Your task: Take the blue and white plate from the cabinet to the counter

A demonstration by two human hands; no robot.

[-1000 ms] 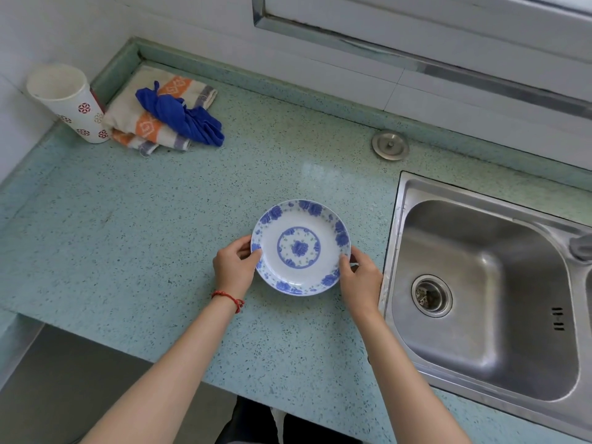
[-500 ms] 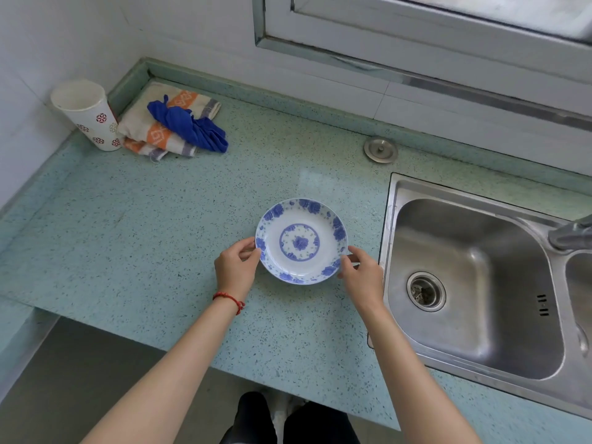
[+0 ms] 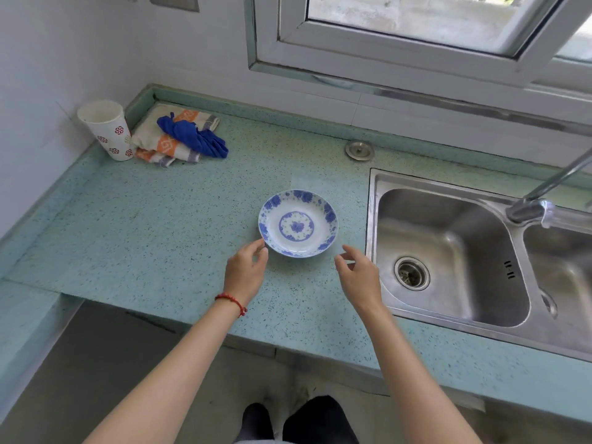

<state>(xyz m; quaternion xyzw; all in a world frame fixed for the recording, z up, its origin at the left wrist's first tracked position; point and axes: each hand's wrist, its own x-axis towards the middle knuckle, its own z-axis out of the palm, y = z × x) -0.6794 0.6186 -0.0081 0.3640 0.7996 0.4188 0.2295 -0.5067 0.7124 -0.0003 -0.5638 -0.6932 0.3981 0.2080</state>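
Observation:
The blue and white plate (image 3: 298, 223) lies flat on the speckled green counter (image 3: 160, 225), just left of the sink. My left hand (image 3: 245, 270) hovers at the plate's near left rim, fingers apart, a fingertip at or barely off the edge. My right hand (image 3: 357, 274) is a little off the plate's near right side, fingers loosely spread and holding nothing. A red string bracelet sits on my left wrist.
A steel double sink (image 3: 455, 254) with a faucet (image 3: 538, 200) lies to the right. A patterned paper cup (image 3: 107, 131), folded towels (image 3: 166, 139) and a blue cloth (image 3: 195, 137) sit in the far left corner. A round metal cap (image 3: 359, 150) lies by the backsplash.
Both hands held the plate's rim earlier; now they have let go and drawn back towards me. The plate stays on the counter. My view has tilted up.

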